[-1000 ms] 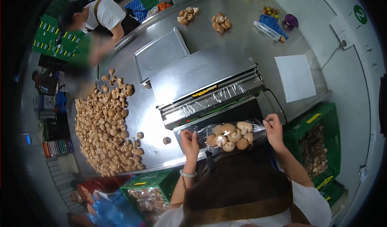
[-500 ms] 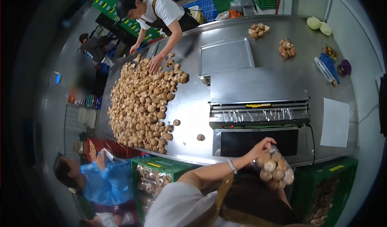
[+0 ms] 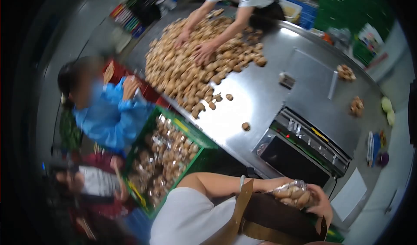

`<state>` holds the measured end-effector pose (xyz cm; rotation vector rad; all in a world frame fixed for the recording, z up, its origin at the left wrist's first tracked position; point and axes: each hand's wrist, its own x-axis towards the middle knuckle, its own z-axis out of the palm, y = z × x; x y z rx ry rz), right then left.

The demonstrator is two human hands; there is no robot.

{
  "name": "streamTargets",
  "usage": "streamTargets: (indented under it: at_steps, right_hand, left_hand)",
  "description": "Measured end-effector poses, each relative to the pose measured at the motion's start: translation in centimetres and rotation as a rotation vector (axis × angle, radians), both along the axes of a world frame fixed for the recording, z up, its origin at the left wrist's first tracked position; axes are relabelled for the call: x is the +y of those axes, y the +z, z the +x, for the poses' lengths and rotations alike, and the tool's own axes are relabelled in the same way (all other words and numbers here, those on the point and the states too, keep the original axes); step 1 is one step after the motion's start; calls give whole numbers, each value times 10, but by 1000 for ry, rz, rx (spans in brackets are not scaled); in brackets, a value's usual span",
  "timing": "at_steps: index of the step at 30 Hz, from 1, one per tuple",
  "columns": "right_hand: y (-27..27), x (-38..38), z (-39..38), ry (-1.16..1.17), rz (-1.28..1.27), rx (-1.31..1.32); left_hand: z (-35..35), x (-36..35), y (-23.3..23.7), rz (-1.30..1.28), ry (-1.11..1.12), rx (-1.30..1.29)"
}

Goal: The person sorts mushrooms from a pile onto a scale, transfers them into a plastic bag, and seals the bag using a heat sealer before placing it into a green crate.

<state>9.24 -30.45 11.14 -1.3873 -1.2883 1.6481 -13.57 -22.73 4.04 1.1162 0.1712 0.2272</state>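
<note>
A clear plastic bag of mushrooms (image 3: 295, 195) is held close in front of the dark apron, between my two hands. On the bag's left side is my left hand (image 3: 280, 183), a band on its wrist, its fingers partly hidden by the bag. My right hand (image 3: 320, 203) wraps round the bag's right side. Just beyond the bag, on the steel table (image 3: 232, 110), stands a wrapping machine (image 3: 306, 134) with a black plate (image 3: 297, 159) at its near side. Two loose mushrooms, one of them (image 3: 246, 126), lie left of the machine.
A co-worker's hands (image 3: 205, 51) rest on the large mushroom pile (image 3: 186, 71). At the left, a green crate (image 3: 204, 151) holds bagged mushrooms, beside a person in blue (image 3: 108, 119). White paper (image 3: 349, 193), small mushroom piles and vegetables lie at the right.
The view has turned toward the left crate. The bag now lies lower against my apron, and my right hand has come into sight on it. The co-worker's hands have spread over the pile.
</note>
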Motion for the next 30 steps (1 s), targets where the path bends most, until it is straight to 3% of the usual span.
streamTargets:
  at_steps: [1, 2, 4, 6, 8, 9, 10, 11, 12, 14, 15, 16, 17, 19, 20, 24, 25, 26, 28, 30]
  right_hand:
    - [12, 15, -13, 203, 60, -115]
    - [5, 28, -17, 174, 8, -52]
    - [-28, 57, -30, 107, -106, 63]
    - [-39, 89, -67, -27, -54, 117]
    - [-44, 107, -123, 22, 65, 67]
    - [-36, 112, -159, 169, 129, -21]
    - [-26, 111, -193, 315, 188, -108]
    - [-32, 106, -219, 441, 254, -97]
    - [-37, 100, -242, 569, 320, -80]
    - [-24, 101, -277, 888, 273, 120]
    - [-10, 103, -288, 1000, 413, 84]
    - [-10, 103, -292, 1027, 588, 40]
    - [-14, 104, -293, 1043, 559, 21]
    - [-26, 106, -286, 1023, 381, -13]
    - [-33, 105, -282, 983, 234, -27]
    - [-56, 102, -259, 998, 219, -153]
    - [-59, 101, -255, 996, 235, -144]
    - [-63, 100, -250, 1001, 249, -178]
    - [-68, 98, -244, 1028, 287, -229]
    - [-69, 95, -241, 979, 257, -225]
  left_hand:
    - [-10, -2, -3, 188, 151, 77]
    - [-20, -16, -29, -412, 262, 95]
    - [-53, -21, -35, -118, 635, 50]
    - [-85, -18, -53, -875, 777, -160]
    - [-126, -22, -26, -887, 828, -648]
    - [-139, -29, -30, -832, 963, -662]
    - [-147, -38, -26, -661, 1325, -438]
    - [-167, -44, -29, -439, 1560, -27]
    - [-192, -46, -7, -434, 1675, 4]
    - [-250, -76, -7, -560, 1830, -246]
    - [-281, -93, -4, -577, 1934, -221]
    - [-312, -111, 12, -491, 2072, -119]
    - [-351, -141, -4, -493, 2124, -92]
    - [-400, -178, 4, -337, 2281, 306]
    - [-427, -201, -18, -414, 2325, 399]
    - [-469, -231, -72, -476, 2281, 1119]
    - [-471, -228, -79, -526, 2336, 948]
    - [-472, -223, -79, -545, 2333, 934]
    - [-480, -226, -93, -473, 2294, 1088]
    - [-485, -232, -113, -566, 2291, 1109]
